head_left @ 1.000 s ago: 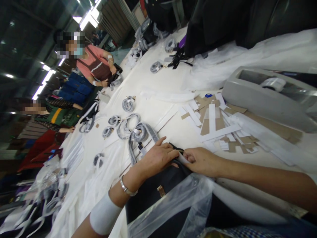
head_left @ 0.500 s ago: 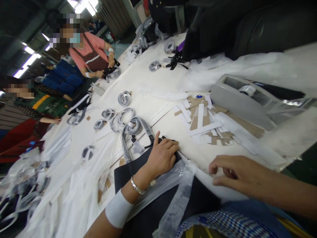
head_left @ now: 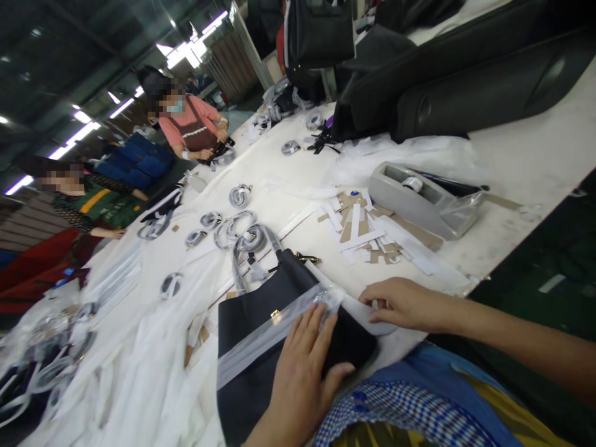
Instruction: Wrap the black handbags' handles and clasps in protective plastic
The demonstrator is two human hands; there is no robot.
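A black handbag [head_left: 251,397] lies in front of me, with a gold clasp on its front and its wrapped handles [head_left: 270,239] pointing away. A clear plastic strip [head_left: 254,347] runs slantwise across the bag. My left hand [head_left: 305,366] rests flat on the bag's front, fingers stretched over the strip's right end and thumb apart. By the bag's right side, my right hand [head_left: 395,301] has its fingers curled toward the thumb at a thin white sheet [head_left: 356,310]; the exact grip is partly hidden. Gold hardware [head_left: 308,258] shows at the bag's upper right corner.
A grey tape dispenser [head_left: 419,198] stands at right beyond loose white and brown strips [head_left: 367,233]. Several wrapped coiled straps [head_left: 239,195] lie ahead. White wrapping [head_left: 139,360] covers the left side. Two people [head_left: 195,127] work across the table. Large black bags stand behind.
My left hand has moved from the bag's top edge down onto its front, baring the clasp. The plastic strip now lies flatter across the bag. My right hand has come closer to the bag's side.
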